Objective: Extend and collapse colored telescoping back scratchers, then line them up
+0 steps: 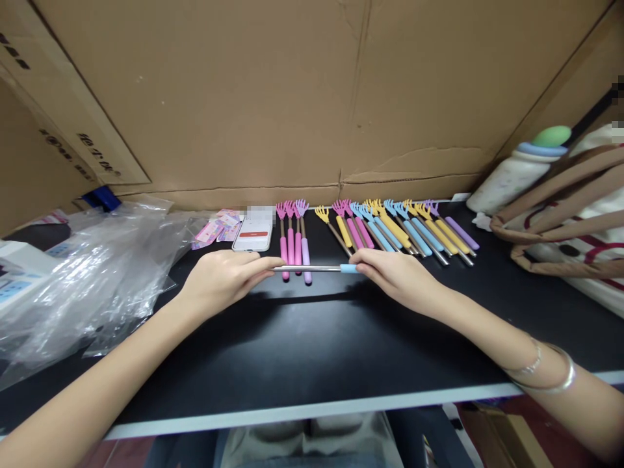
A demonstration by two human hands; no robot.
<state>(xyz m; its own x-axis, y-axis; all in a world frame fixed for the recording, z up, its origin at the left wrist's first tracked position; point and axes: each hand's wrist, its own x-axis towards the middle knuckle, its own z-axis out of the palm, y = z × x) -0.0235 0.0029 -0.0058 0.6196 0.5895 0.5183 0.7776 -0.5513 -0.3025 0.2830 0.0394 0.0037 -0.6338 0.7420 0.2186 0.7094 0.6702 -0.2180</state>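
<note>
Level above the front of the table, a blue back scratcher (312, 268) with a bare metal rod stretches between my two hands. My left hand (224, 276) is closed around the left end of the rod. At the other end, my right hand (397, 273) grips the light-blue handle. Both ends are hidden in my fingers, so no claw shows. Behind the rod lie several pink back scratchers (290, 244) and a purple one (305, 250), side by side. To the right is a row of yellow, pink, blue and purple back scratchers (404, 227), claws pointing away from me.
Clear plastic bags (112, 279) are heaped at the left beside a white box (19, 276). A phone (253, 231) and colourful cards (219, 227) lie at the back. A bottle (517, 172) and a bag (560, 221) stand at the right. Cardboard (273, 97) walls the rear.
</note>
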